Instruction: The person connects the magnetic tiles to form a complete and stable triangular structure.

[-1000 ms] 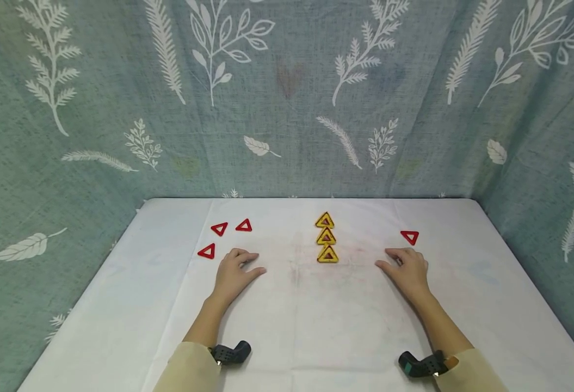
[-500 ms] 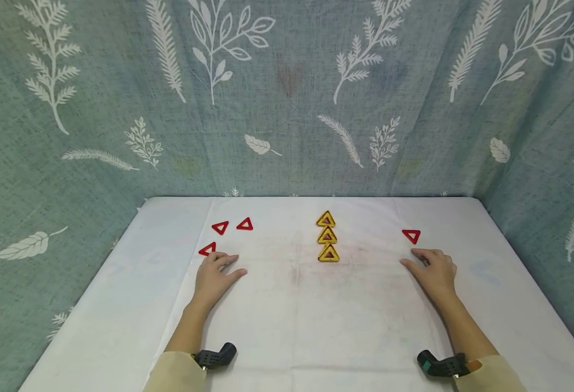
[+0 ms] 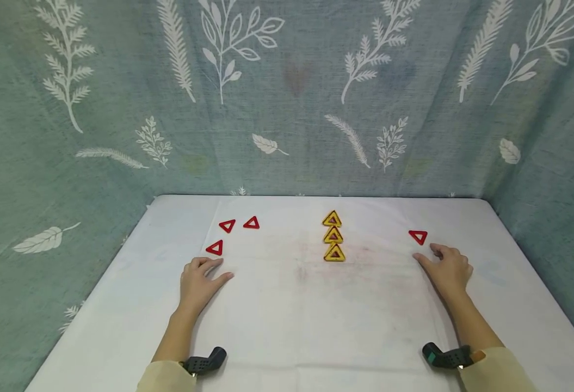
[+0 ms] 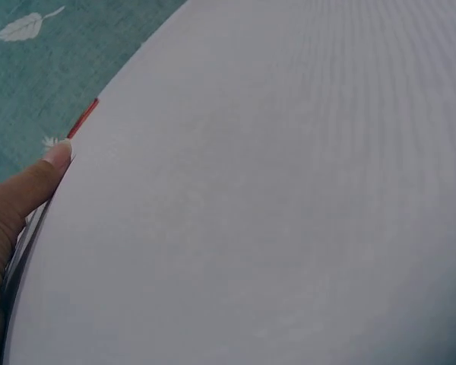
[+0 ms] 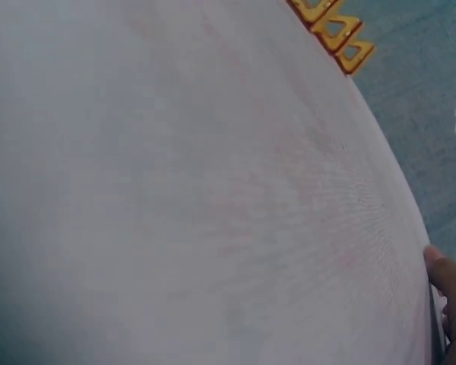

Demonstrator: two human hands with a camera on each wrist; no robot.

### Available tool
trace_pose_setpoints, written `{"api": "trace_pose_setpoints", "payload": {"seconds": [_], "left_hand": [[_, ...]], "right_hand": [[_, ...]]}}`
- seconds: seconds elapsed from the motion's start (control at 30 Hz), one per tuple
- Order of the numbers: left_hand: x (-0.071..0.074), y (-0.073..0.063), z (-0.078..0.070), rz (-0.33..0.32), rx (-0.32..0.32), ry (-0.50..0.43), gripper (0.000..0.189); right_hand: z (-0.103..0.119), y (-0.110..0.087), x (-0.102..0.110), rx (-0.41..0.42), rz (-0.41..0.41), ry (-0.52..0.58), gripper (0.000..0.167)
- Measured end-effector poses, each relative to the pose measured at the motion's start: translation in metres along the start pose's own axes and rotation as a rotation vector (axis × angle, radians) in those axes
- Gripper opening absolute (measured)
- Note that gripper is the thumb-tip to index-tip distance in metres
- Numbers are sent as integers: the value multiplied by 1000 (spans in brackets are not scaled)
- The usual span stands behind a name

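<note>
My left hand (image 3: 198, 284) is at the left of the table, thumb and fingers apart with nothing between them. Just beyond its fingertips lies a red triangle (image 3: 215, 252). Two more, a red triangle (image 3: 227, 230) and another red triangle (image 3: 251, 226), lie farther back. On the right side my right hand (image 3: 447, 271) also has thumb and fingers spread and holds nothing. A single red triangle (image 3: 418, 242) lies close beyond its thumb tip. In the middle, three yellow triangles with red edges stand in a column: the far one (image 3: 332, 224), the middle one (image 3: 333, 241), the near one (image 3: 334, 259).
A white cloth covers the table (image 3: 287, 316), with faint reddish stains near the yellow triangles. Behind and at both sides hangs a green-blue curtain (image 3: 296, 163) with white leaf prints. Each wrist wears a black camera, the left camera (image 3: 205, 363) and right camera (image 3: 445, 356).
Both hands have moved outward, away from each other; the left one has slid left to below the nearest red triangle. The triangles keep their places on the table while the head view shifts slightly.
</note>
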State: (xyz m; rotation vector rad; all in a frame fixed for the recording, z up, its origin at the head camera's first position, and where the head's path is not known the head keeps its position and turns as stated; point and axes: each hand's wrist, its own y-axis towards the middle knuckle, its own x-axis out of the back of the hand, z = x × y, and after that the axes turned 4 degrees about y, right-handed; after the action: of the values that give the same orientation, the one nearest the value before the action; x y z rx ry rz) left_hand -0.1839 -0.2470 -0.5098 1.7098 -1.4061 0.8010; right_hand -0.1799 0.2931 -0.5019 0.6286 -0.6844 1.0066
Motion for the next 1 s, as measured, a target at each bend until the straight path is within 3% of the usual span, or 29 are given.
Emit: {"api": "trace_pose_setpoints", "payload": {"seconds": [0.13, 0.27, 0.47, 0.73, 1.0], "left_hand": [[-1, -2, 1, -35, 21, 21, 57], [-1, -2, 2, -58, 87, 57, 66], [1, 10, 8, -51, 158, 92, 85], [8, 28, 24, 5, 125, 128, 85], [10, 39, 24, 47, 83, 102, 75]], "right_hand": [[-2, 9, 1, -46, 9, -38, 66], [-3, 15, 1, -71, 29, -61, 69], [-1, 23, 0, -86, 39, -74, 71], [0, 30, -3, -128, 56, -89, 68], [-3, 36, -4, -110, 47, -66, 62]]}}
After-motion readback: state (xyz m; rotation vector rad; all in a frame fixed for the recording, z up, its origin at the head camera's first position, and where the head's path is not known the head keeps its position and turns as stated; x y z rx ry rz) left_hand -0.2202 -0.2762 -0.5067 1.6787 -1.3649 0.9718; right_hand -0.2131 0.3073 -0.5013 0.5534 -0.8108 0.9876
